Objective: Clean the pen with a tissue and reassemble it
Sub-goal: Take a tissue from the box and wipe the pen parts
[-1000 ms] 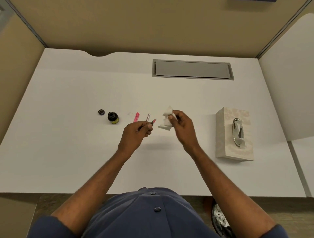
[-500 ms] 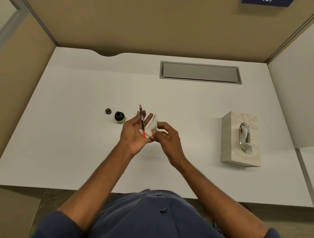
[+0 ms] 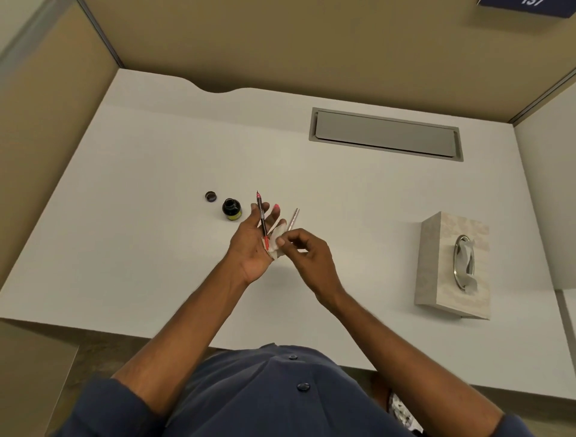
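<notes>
Firstly, writing: a blue sign [image 3: 526, 3] at the top right is showing white digits cut off by the frame, not readable in full. Item: the left hand [image 3: 254, 249] is lying palm up over the middle of the desk [image 3: 140, 187], fingers straight and slightly apart, carrying the pen [image 3: 261, 218] across palm and fingers, its tip pointing toward the far edge. Item: the right hand [image 3: 308, 255] is pinching the tissue [image 3: 276, 241] between thumb and forefinger against the pen's red near end, its other fingers curling. Item: a silver pen piece [image 3: 293, 219] is lying on the desk just beyond the tissue. An ink bottle [image 3: 232, 209] and a small round cap [image 3: 211, 196] are standing left of the hands, and a tissue box [image 3: 453, 265] is sitting toward the right edge.
</notes>
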Action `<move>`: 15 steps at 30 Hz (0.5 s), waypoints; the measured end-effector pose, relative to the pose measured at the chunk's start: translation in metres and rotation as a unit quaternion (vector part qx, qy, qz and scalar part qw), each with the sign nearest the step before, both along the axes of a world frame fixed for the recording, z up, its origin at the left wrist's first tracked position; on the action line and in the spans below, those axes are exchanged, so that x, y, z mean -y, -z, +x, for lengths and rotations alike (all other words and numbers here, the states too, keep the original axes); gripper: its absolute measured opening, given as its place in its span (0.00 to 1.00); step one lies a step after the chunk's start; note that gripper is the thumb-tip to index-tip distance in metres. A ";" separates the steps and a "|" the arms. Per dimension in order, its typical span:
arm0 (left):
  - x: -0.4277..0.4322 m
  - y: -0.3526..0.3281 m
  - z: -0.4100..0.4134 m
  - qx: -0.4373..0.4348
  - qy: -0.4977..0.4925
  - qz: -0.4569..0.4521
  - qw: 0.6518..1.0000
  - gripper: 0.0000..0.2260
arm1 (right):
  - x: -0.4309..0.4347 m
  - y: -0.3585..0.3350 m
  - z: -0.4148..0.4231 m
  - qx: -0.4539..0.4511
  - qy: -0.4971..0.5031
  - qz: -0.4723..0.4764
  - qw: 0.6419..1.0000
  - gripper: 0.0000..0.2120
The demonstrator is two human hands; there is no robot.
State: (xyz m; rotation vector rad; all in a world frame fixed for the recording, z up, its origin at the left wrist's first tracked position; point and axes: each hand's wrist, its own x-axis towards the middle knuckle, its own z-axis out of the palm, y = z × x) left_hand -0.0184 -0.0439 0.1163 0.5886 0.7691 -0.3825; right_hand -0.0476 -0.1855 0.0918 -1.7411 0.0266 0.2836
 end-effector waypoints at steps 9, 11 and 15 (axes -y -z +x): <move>-0.002 -0.006 0.008 0.013 0.056 -0.013 0.998 0.14 | -0.014 -0.003 0.013 -0.038 0.070 0.013 0.997 0.04; -0.001 -0.005 0.011 0.015 0.059 -0.012 0.998 0.14 | -0.016 -0.003 0.014 -0.040 0.066 0.010 0.997 0.04; -0.003 -0.002 0.015 0.018 0.054 0.018 0.998 0.14 | -0.016 -0.004 0.016 -0.065 0.033 -0.008 0.997 0.09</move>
